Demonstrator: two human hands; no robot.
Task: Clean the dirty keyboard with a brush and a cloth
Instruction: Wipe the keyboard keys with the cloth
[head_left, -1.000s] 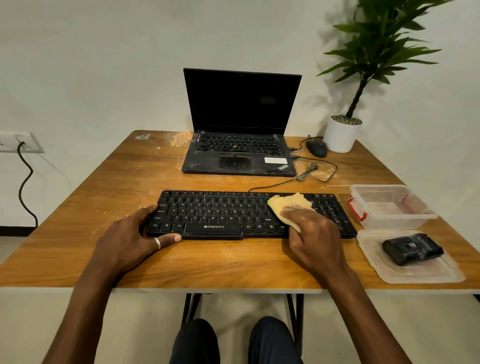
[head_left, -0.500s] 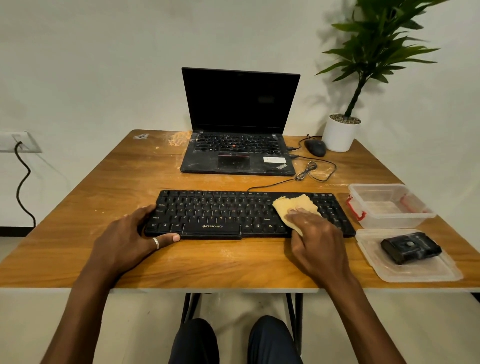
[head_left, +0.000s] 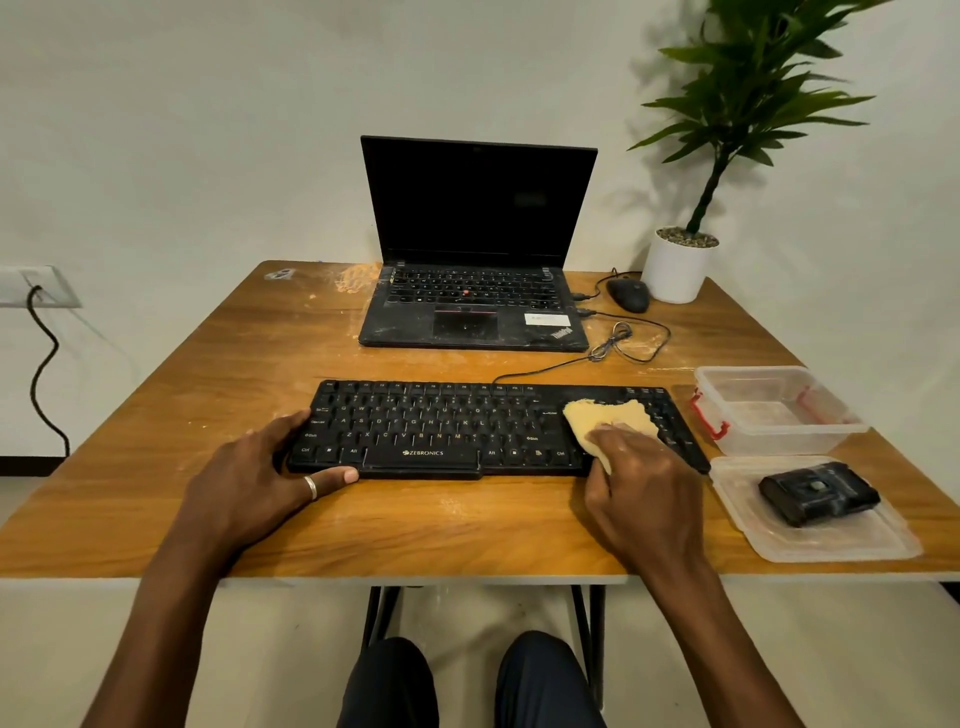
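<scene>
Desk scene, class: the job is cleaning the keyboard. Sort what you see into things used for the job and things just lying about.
Used for the job:
keyboard
yellow cloth
right hand, pressing the cloth on the keys
left hand, steadying the keyboard

Just lying about:
laptop
mouse
potted plant
clear plastic box
box lid with a black object on it
</scene>
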